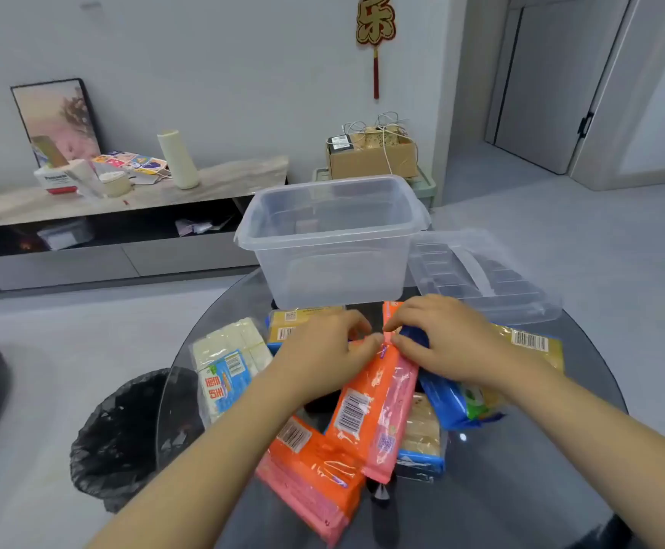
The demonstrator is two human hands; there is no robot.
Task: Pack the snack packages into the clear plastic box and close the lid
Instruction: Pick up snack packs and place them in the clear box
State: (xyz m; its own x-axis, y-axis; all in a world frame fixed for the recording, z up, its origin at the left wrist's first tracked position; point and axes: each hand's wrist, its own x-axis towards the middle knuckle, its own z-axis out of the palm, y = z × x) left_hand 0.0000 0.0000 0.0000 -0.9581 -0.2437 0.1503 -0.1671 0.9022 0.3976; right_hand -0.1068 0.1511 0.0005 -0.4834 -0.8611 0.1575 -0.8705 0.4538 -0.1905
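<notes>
Nearest the camera, two bare forearms reach forward over a round dark glass table (520, 469) toward a heap of snack packages. An orange-and-pink package (311, 473) lies toward the near edge, barcode up, and a second orange package (370, 406) lies across the middle of the heap, partly overlapping it. The left hand (323, 350) rests palm down on the far end of that second package with fingers curled, thumb tip pressed at the wrapper; the right hand (445, 342) sits just beside it, fingers bent and pinching at the same end, so both hands appear to have hold of it, though how firmly cannot be told. Under the right wrist lies a blue package (457, 406), and beyond it, near the right edge, a yellow package (532, 346) with a barcode. A pale biscuit package (421, 433) shows beneath the orange one. A white package with a blue label (227, 366) lies at the left edge, and another yellow package (291, 322) sits beneath the left hand's knuckles. At the far edge stands the clear plastic box (330, 247), upright, open and holding no packages, with its lid (481, 271) lying flat just beside it on the right. Below the table's left edge stands a bin lined with a black bag (125, 429).
</notes>
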